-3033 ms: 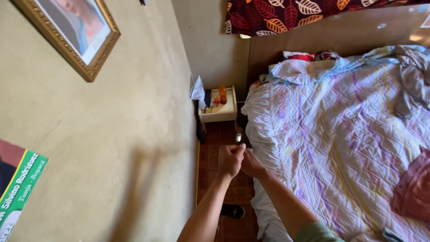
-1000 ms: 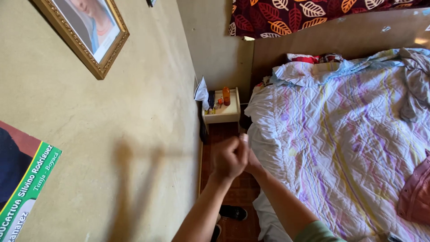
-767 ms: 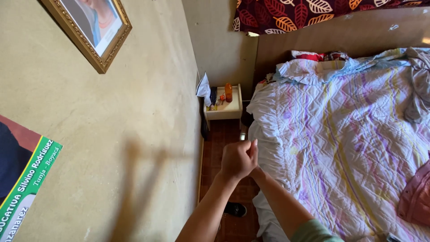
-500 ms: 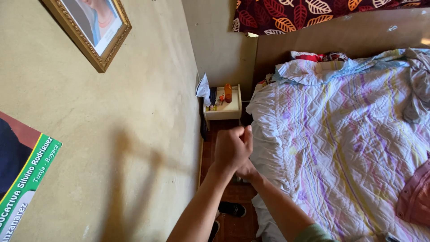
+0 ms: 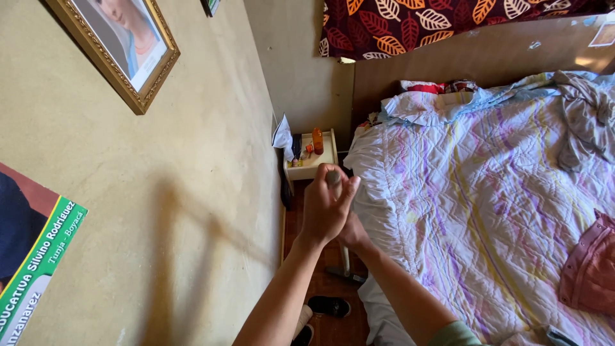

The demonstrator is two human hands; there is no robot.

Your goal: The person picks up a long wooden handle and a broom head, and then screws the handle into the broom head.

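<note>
Bedroom walls in yellowish plaster fill the left of our one head view, and on them we count one gilt-framed picture (image 5: 118, 45) high up and one green-edged poster (image 5: 29, 256) at the lower left. One bed (image 5: 487, 192) under a pale quilt with lilac and yellow streaks takes up the right side, with a single grey garment (image 5: 586, 118) lying on it near the head and one pink cloth (image 5: 592, 269) at the right edge. Between bed and wall stands one small white bedside table (image 5: 312, 163), bearing one orange bottle (image 5: 318, 140) among small items we cannot make out.

Our left hand (image 5: 323, 208) is wrapped around the top of a long pale handle (image 5: 335, 181), whose rounded end shows just above the fingers. Our right hand (image 5: 352, 232) sits lower, mostly hidden behind the left; it appears to hold the same handle, though we cannot tell how tightly. Below both hands the handle runs down to the tiled floor (image 5: 320, 256) in the narrow gap beside the bed. Two dark shoes (image 5: 323, 311) show at the bottom.
</note>
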